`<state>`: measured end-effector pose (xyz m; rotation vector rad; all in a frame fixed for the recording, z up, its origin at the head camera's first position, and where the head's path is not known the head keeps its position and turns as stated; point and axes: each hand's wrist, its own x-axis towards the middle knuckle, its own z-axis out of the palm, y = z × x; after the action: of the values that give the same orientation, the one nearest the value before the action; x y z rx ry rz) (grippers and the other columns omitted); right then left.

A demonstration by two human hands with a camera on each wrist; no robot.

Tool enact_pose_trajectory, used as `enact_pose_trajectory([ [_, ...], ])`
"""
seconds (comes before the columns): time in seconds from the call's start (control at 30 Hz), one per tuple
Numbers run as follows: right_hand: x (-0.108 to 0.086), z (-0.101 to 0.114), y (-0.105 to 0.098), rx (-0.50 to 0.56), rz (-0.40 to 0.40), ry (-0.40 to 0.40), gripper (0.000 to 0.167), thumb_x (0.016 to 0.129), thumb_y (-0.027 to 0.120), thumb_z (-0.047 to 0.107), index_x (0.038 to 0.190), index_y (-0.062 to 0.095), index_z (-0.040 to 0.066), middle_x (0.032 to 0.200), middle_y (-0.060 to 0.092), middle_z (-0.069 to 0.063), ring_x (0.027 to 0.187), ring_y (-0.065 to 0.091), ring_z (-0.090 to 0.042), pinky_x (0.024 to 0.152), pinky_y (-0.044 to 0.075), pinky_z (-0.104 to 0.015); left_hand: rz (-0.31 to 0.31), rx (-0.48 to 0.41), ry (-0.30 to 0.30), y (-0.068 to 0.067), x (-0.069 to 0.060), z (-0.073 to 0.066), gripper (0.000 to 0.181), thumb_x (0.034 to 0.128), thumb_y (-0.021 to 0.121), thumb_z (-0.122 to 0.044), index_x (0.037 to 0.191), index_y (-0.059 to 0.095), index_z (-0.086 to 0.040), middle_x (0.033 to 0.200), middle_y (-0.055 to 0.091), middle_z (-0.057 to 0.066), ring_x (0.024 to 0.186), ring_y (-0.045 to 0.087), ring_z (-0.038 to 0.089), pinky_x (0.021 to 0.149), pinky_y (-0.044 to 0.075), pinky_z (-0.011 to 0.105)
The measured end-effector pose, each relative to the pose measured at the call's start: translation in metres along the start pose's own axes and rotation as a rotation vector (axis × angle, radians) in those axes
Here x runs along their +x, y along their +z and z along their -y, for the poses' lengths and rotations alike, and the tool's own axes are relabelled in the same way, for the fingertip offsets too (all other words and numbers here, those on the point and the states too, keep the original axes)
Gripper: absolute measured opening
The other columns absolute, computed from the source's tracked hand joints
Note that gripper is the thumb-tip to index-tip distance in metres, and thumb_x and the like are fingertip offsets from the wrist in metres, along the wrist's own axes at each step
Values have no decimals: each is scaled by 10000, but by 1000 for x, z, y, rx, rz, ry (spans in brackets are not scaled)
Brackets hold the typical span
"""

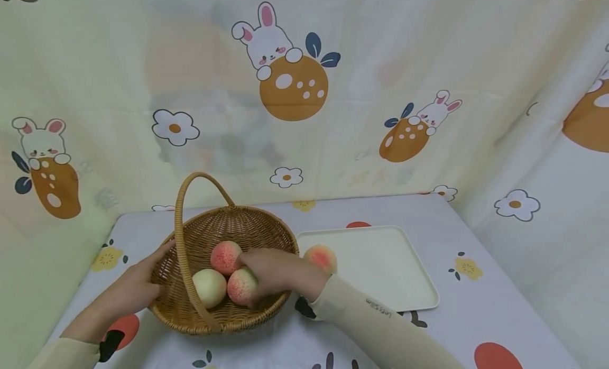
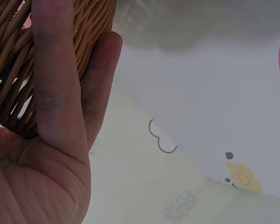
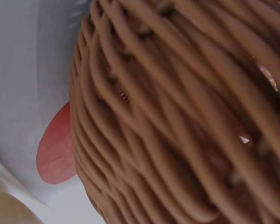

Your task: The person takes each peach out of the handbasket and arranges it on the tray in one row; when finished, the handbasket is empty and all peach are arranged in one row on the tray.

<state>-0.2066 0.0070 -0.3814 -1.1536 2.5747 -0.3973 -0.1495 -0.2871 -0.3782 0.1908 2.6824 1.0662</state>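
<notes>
A wicker basket [image 1: 223,325] holds a red-pink peach [image 1: 225,257], a pale peach [image 1: 209,288] and a yellow-pink peach [image 1: 241,287]. My left hand [image 1: 135,287] grips the basket's left side; in the left wrist view, long fingers of the left hand [image 2: 60,93] lie along the wicker [image 2: 95,28]. Over the right rim reaches my right hand [image 1: 276,271], its thumb and fingers around the yellow-pink peach, the thumb close to the red-pink one. In the right wrist view the basket wall [image 3: 144,126] hides most of that hand.
Right of the basket lies a white rectangular tray [image 1: 385,263], with another peach [image 1: 321,259] at its left edge, partly behind my right forearm. The basket's tall handle [image 1: 180,215] arches over its left half. A printed curtain [image 1: 214,67] hangs behind the table [image 1: 457,311].
</notes>
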Motion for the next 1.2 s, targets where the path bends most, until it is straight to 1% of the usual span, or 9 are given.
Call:
enact_pose_trajectory([
  [0.2, 0, 5, 7, -86, 48, 39, 727, 646, 958, 360, 1229, 544, 230, 1137, 648, 59, 1079, 609, -107, 938, 472, -323, -8, 9, 16, 1, -1, -1, 984, 760, 571, 100, 1623, 123, -47, 1546, 227, 408, 1252, 429, 525, 734, 502, 414],
  [0.4, 1, 7, 10, -153, 10, 16, 620, 790, 844, 437, 1300, 553, 241, 1165, 660, 54, 1086, 619, -135, 915, 494, -353, -26, 34, 30, 0, 1, 1, 1016, 753, 596, 86, 1634, 121, -94, 1542, 246, 403, 1273, 414, 558, 745, 500, 431],
  [0.5, -1, 5, 8, -125, -30, -5, 591, 782, 836, 460, 1287, 601, 265, 1117, 663, 80, 1022, 618, -114, 846, 507, -340, -27, 38, 15, 0, 2, -1, 1015, 762, 605, 80, 1635, 120, -100, 1545, 242, 401, 1287, 401, 563, 757, 505, 438],
  [0.6, -6, 1, 3, -35, -99, -38, 611, 732, 869, 429, 1272, 632, 268, 1095, 664, 110, 981, 608, -85, 825, 498, -314, -23, 38, 3, 0, 2, -1, 1002, 771, 607, 79, 1631, 119, -83, 1546, 235, 403, 1307, 378, 578, 779, 516, 465],
  [0.73, -15, -6, -8, 139, -213, -70, 692, 697, 882, 402, 1314, 608, 248, 1175, 645, 128, 1027, 588, -56, 879, 481, -290, -21, 45, 9, 1, 1, 0, 977, 780, 607, 77, 1621, 124, -40, 1542, 240, 405, 1333, 331, 606, 836, 519, 544],
  [0.93, -33, -27, -25, 596, -351, -116, 688, 749, 876, 302, 1357, 559, 249, 1211, 620, 66, 1032, 624, -124, 813, 551, -317, -17, 25, 2, 2, 1, 2, 967, 778, 585, 79, 1620, 125, -36, 1545, 237, 402, 1336, 311, 621, 860, 512, 599],
  [1.0, -42, -37, -31, 700, -403, -119, 683, 760, 871, 263, 1365, 557, 224, 1218, 619, 23, 1023, 633, -176, 814, 555, -361, -15, 19, -1, 2, 1, 2, 968, 778, 584, 75, 1622, 126, -44, 1549, 231, 400, 1338, 305, 624, 872, 502, 618],
  [1.07, -50, -49, -38, 752, -460, -116, 673, 767, 858, 228, 1367, 556, 186, 1228, 616, -14, 1014, 637, -217, 828, 548, -408, -13, 20, 0, 1, 1, 2, 968, 779, 588, 70, 1622, 125, -41, 1549, 228, 402, 1337, 302, 627, 880, 494, 628],
  [1.2, -68, -76, -53, 767, -543, -101, 665, 785, 827, 158, 1383, 537, 119, 1260, 604, -69, 1029, 629, -269, 880, 511, -480, -14, 28, 0, 1, 1, 4, 961, 794, 605, 56, 1621, 123, -37, 1549, 227, 401, 1347, 287, 624, 905, 471, 646],
])
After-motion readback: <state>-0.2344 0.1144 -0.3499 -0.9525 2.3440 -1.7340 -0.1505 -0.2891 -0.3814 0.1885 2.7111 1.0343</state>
